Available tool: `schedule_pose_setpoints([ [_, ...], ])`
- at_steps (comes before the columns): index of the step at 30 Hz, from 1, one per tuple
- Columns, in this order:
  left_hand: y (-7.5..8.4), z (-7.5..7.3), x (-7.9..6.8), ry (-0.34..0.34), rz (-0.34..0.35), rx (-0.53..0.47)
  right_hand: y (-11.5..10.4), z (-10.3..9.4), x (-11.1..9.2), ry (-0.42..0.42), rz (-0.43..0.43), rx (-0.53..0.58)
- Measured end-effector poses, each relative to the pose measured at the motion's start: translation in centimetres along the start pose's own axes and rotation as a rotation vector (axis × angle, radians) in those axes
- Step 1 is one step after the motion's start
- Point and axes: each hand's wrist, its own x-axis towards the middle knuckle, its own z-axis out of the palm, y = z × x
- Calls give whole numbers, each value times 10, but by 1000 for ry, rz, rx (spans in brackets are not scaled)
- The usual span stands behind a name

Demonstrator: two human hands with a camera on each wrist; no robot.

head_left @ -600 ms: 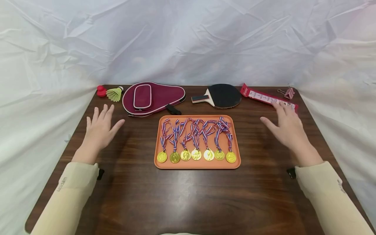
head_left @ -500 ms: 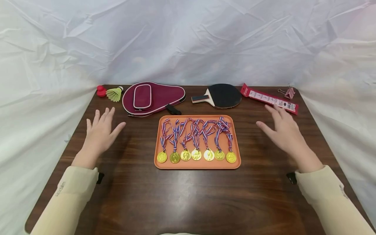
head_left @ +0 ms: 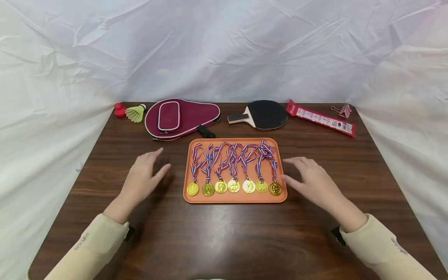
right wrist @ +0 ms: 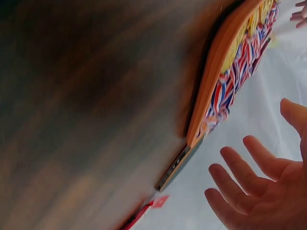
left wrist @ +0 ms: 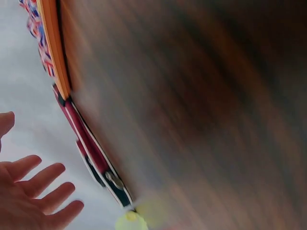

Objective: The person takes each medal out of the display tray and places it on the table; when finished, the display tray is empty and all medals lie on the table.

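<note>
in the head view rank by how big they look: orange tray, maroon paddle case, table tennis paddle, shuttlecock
1. orange tray
2. maroon paddle case, though it lies farther from the camera, so its true size against the tray is unsure
3. table tennis paddle
4. shuttlecock

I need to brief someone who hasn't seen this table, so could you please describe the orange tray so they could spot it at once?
On the dark wooden table, look at the middle, just in front of the maroon paddle case. The orange tray lies flat between the two hands. It alone holds a row of seven gold medals on red, white and blue ribbons.
</note>
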Motion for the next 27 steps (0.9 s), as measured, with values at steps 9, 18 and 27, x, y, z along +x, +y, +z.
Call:
schedule_pose_setpoints([
  [9,15,11,-8,-196,-91,-210,-9,12,-7,-78,62,112],
  [18,17,21,-7,-300,-102,-353,-6,21,-4,-134,80,156],
  [27,18,28,-5,-397,-116,-343,-5,28,2,-185,88,130],
])
